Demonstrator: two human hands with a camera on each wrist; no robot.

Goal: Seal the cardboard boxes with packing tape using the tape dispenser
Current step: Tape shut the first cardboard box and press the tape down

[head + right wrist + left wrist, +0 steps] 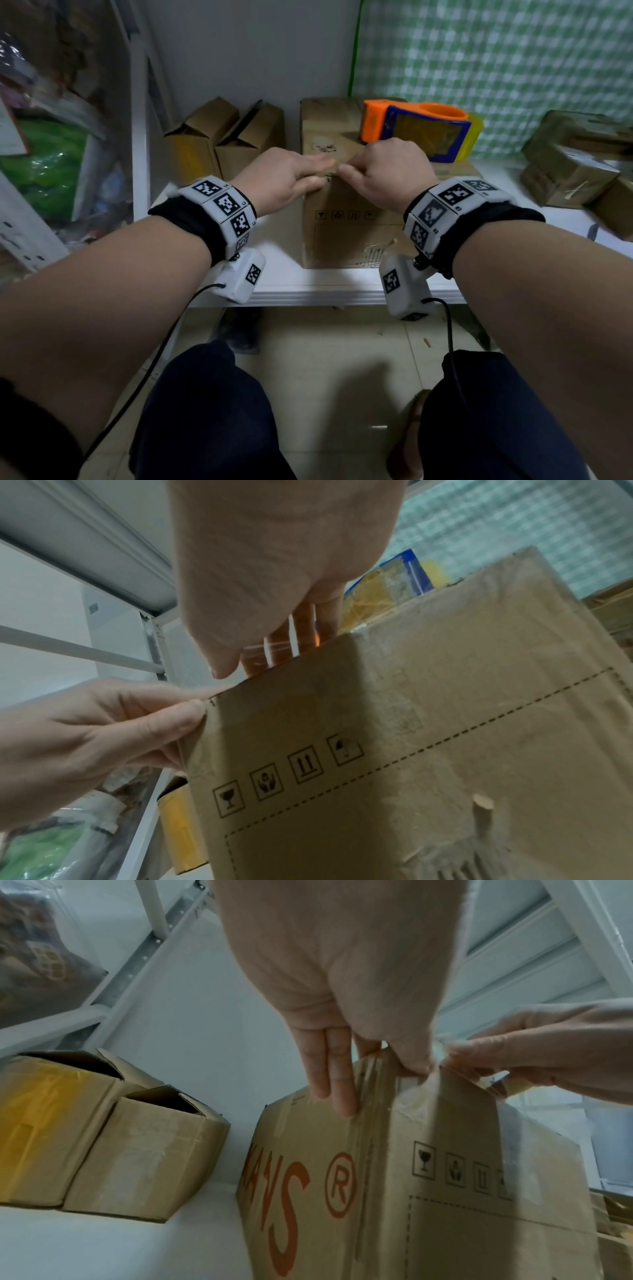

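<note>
Both hands meet at the near top edge of the large cardboard box on the white shelf. The left hand lies with straight fingers pressed flat on the box's top and front corner, gripping nothing, while the right hand has its fingers curled and appears to pinch a strip of clear tape at that edge. The tape dispenser, orange and blue, sits on top of the same box, just behind the hands and held by neither. The main risk seems to be the tape itself: thin and clear, it could fold onto itself or stick to the fingertips if pulled at an angle, leaving a wrinkled seal. Pressing hard on the near edge might also tip or slide the box and topple the dispenser. Two small boxes at the left stand with flaps open, apparently not yet sealed.
</note>
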